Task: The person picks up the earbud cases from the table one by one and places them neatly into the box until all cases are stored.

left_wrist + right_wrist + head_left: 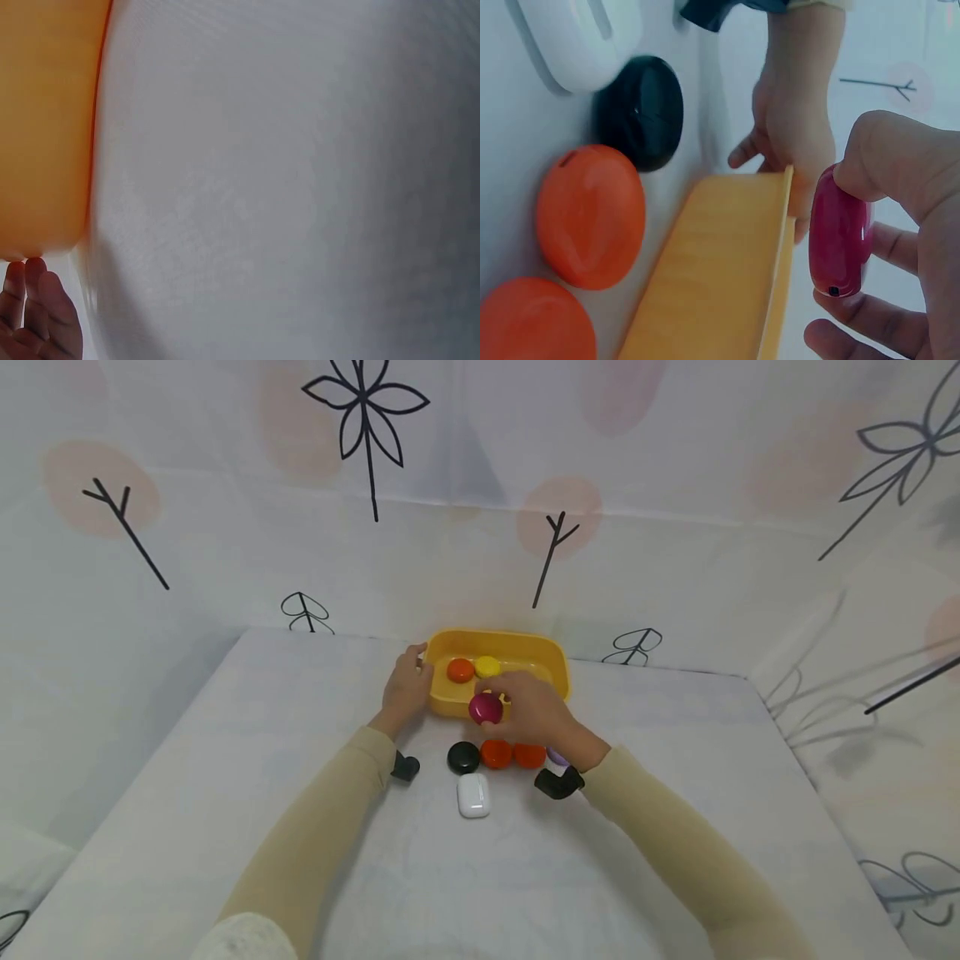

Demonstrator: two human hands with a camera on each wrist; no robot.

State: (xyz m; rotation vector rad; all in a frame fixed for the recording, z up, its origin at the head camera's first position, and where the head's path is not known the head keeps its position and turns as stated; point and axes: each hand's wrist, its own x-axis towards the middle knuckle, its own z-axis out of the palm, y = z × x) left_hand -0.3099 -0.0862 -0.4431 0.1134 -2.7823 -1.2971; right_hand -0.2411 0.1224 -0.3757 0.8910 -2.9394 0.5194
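Observation:
My right hand pinches a glossy magenta disc between thumb and fingers, above the near side of a yellow plastic tray. A small dark notch shows on the edge of the disc in the right wrist view. Inside the tray lie an orange disc and a yellow disc. At the tray's left end is my left hand. Its fingertips are right at the tray's end wall in the left wrist view, thumb held apart.
In front of the tray, a black disc, two orange-red discs and a purple disc form a row, the purple one partly hidden by my right wrist. Nearer me lies a white rounded case. A patterned cloth hangs behind the table.

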